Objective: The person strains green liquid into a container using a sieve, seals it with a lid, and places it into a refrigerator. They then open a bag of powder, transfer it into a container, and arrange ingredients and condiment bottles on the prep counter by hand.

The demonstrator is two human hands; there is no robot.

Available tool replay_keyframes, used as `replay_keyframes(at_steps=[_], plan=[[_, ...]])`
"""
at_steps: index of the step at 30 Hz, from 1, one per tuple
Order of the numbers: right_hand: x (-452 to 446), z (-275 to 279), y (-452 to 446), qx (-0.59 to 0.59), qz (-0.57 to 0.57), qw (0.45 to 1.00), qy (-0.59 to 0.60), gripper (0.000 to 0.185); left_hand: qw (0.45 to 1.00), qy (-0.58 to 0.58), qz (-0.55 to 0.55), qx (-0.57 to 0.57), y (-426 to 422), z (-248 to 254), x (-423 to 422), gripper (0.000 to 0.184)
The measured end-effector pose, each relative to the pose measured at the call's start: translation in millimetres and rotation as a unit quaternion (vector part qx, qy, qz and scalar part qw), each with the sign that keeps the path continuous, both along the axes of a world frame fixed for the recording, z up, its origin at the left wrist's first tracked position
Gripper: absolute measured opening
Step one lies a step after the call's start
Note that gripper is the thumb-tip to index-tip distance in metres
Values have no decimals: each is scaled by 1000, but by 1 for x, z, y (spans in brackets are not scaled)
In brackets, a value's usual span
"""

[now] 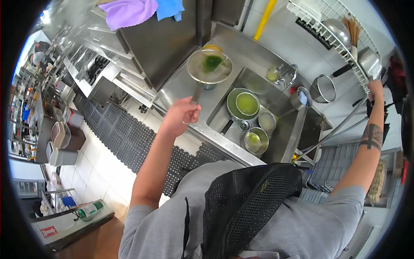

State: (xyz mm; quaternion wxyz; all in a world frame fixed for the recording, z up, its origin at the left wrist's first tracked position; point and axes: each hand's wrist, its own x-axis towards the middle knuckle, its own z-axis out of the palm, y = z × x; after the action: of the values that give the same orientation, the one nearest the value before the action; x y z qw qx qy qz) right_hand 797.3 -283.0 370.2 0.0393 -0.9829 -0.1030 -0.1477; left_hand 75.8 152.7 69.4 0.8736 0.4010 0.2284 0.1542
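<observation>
My left hand (183, 116) is closed around the handle of a round mesh strainer (222, 77). Green matter (212, 63) lies in its mesh, and it sits over a metal vessel (208, 86) on the counter left of the sink. Raised at the far right, my right hand (375, 87) is closed by the end of the wall rack, against what looks like the handle of a shiny metal pan (370, 62). Its fingers are partly hidden. Close by, another strainer (323, 88) hangs near a black handle (342, 71).
The steel sink (217, 114) holds a pan (233, 103), a bowl of green liquid (247, 103) and a metal pot (256, 141). A faucet (293, 75) stands behind. A metal whisk-like brush (351, 32) is on the white rack (317, 13). Black matting (116, 131) covers the floor.
</observation>
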Motion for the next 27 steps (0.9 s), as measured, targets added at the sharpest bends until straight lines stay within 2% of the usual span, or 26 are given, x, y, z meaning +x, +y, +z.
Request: replay_keyframes(at_steps=[1, 4, 5, 7, 9, 11, 12, 13, 14, 15, 16, 17, 18, 19, 20, 21, 23, 25, 26, 27], plan=[[17, -1, 0, -61, 1, 998, -22, 33, 1000, 2, 3, 0, -1, -3, 4, 16], [44, 0, 5, -147, 55, 967, -198, 42, 999, -23, 25, 0, -8, -14, 15, 15], [0, 10, 31, -165, 32, 969, -181, 46, 999, -11, 41, -1, -12, -14, 18, 10], [-109, 11, 82, -86, 61, 939, -326, 47, 998, 2, 62, -1, -17, -12, 20, 6], [-165, -16, 113, 107, 253, 908, -316, 45, 999, 20, 47, 5, -25, -9, 14, 7], [-251, -67, 157, 219, 293, 918, -155, 42, 998, 23, 50, 11, -28, -13, 16, 7], [-274, -104, 170, 233, 351, 901, -101, 41, 998, 21, 49, 19, -27, -13, 19, 7], [-291, -151, 185, 275, 381, 880, 66, 38, 998, 22, 48, 24, -29, -9, 22, 7], [-354, -165, 207, 272, 398, 845, 231, 33, 998, 34, 47, 30, -35, -6, 23, 8], [-377, -203, 223, 187, 426, 841, 276, 33, 997, 45, 47, 35, -40, -5, 26, 8], [-390, -253, 237, 205, 477, 767, 376, 39, 997, 48, 48, 36, -46, -6, 30, 8], [-417, -284, 251, 229, 425, 692, 537, 43, 996, 53, 62, 31, -51, -8, 34, 8], [-441, -316, 265, 265, 396, 637, 605, 48, 995, 58, 76, 26, -55, -10, 39, 8], [-467, -323, 279, 336, 321, 572, 676, 46, 995, 61, 78, 26, -57, -14, 43, 8], [-485, -329, 287, 399, 237, 496, 734, 44, 993, 76, 56, 64, -59, -22, 45, 12], [-490, -342, 293, 397, 234, 493, 738, 44, 990, 90, 34, 103, -62, -24, 46, 16], [-496, -360, 304, 463, 193, 361, 786, 35, 982, 128, 22, 136, -72, -19, 49, 20], [-498, -363, 304, 493, 175, 356, 774, 30, 964, 188, -33, 187, -74, -27, 41, 31], [-499, -361, 303, 524, 160, 357, 757, 25, 964, 192, -32, 181, -75, -29, 34, 31], [-494, -361, 303, 519, 157, 379, 749, 32, 957, 202, -37, 206, -78, -29, 26, 32]])
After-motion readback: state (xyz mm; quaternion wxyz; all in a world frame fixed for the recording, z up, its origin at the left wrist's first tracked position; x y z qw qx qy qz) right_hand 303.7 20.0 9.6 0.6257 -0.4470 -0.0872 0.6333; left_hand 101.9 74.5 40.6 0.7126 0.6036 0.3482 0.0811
